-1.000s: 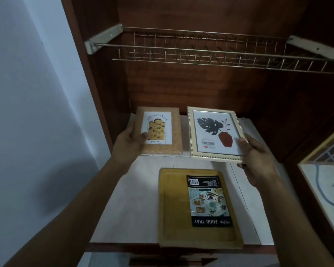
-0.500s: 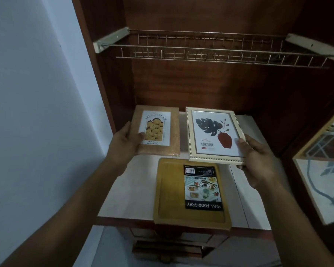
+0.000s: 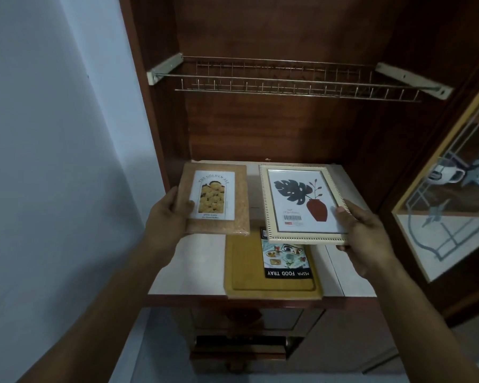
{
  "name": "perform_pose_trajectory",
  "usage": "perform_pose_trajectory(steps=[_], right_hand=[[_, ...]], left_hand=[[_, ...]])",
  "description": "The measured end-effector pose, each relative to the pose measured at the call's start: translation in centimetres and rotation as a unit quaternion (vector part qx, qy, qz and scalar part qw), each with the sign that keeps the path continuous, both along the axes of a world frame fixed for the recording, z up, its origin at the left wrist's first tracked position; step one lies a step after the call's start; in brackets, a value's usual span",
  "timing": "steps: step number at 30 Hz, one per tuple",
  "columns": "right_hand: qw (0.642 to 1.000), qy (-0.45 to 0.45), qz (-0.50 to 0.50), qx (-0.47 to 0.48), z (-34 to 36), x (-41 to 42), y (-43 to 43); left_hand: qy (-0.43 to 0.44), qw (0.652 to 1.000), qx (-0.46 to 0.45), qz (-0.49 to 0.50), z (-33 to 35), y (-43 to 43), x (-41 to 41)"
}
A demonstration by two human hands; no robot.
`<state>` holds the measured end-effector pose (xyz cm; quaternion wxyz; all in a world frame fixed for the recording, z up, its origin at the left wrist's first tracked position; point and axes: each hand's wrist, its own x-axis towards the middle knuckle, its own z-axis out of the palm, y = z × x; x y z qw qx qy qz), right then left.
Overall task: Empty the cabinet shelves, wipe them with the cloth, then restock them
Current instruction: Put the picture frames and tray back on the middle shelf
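- Coming toward the person since a second ago, the brown frame (image 3: pixel 219 201) and the cream frame (image 3: pixel 302 203) are now overlapping the far end of the yellow food tray (image 3: pixel 271 275) in the view, where a strip of bare shelf was showing between them before
- The left hand (image 3: pixel 166 217) is gripping the brown frame by its left edge: the thumb is pressing on the front beside the printed insert, and the fingers are curling round behind (hidden by the frame)
- The right hand (image 3: pixel 368 236) is pinching the cream frame at its lower right corner, with the thumb lying on the glass and the fingers wrapping underneath, one fingertip peeking out below the bottom edge
- Both frames are being held side by side, apart from each other, tilted face-up above the white shelf (image 3: pixel 188 269)
- The tray is lying flat on that shelf, its label facing up and its near end reaching the front edge
- A wire rack (image 3: pixel 288 81) is spanning the cabinet (image 3: pixel 260 125) higher up, and a glass door (image 3: pixel 454 205) is standing open at the right
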<state>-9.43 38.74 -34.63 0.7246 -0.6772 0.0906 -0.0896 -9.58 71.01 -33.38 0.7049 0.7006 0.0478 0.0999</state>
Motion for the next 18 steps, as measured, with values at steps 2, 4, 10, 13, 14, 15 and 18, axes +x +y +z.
perform_pose_trajectory(steps=[2,4,10,13,14,15,18], right_hand=[[1.0,-0.004,-0.008,0.006,0.1,-0.8,0.0],[1.0,-0.002,-0.019,0.009,0.2,-1.5,-0.1],[1.0,0.01,-0.015,0.006,-0.2,-4.0,-1.1],[1.0,0.012,-0.003,0.002,0.1,-5.5,-2.0],[1.0,0.009,-0.003,0.0,0.1,-6.1,-2.3],[1.0,0.006,-0.007,-0.006,0.2,-6.7,-2.7],[1.0,-0.005,-0.011,-0.008,0.3,-8.6,-3.9]], left_hand=[[0.003,1.0,-0.008,-0.003,0.2,0.0,-0.8],[0.01,1.0,-0.012,0.001,0.2,-0.1,-1.7],[0.018,1.0,-0.012,0.02,0.4,-0.6,-4.4],[0.015,0.999,-0.015,0.028,0.4,-1.6,-6.2],[0.013,0.999,-0.013,0.029,0.5,-2.0,-6.9],[0.013,0.999,-0.012,0.031,0.5,-2.5,-7.6],[0.017,0.999,-0.004,0.046,0.4,-3.7,-9.6]])
